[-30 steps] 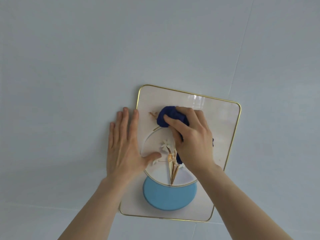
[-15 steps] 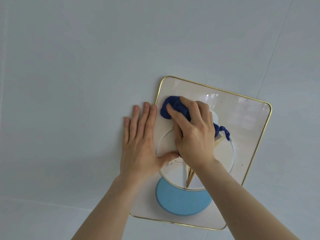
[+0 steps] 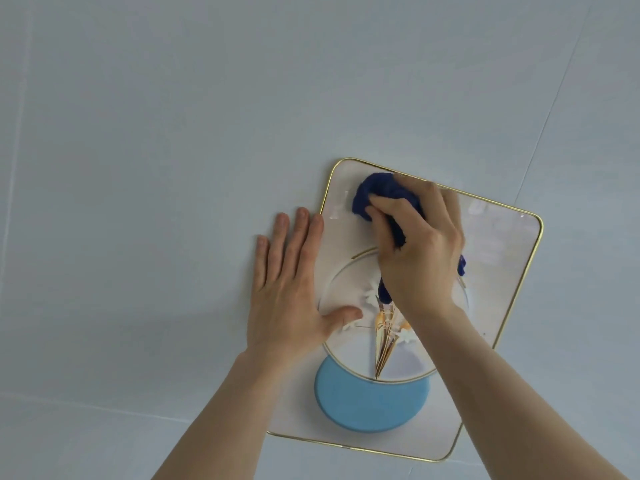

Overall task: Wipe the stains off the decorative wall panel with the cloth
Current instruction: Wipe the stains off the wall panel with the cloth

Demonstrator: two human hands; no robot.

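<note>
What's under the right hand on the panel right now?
The right hand presses a bunched dark blue cloth against the upper part of the decorative wall panel. Cloth pokes out above and below the hand; any stain beneath is covered.

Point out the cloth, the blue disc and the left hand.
cloth [image 3: 375,192], head view, bunched top part.
blue disc [image 3: 367,403], head view, its middle.
left hand [image 3: 287,289], head view, back of the hand.

Pale grey wall [image 3: 173,133]: carried one gold-rimmed decorative panel [image 3: 491,244], mounted flat and tilted; left hand [image 3: 291,292] lay partly on it.
</note>
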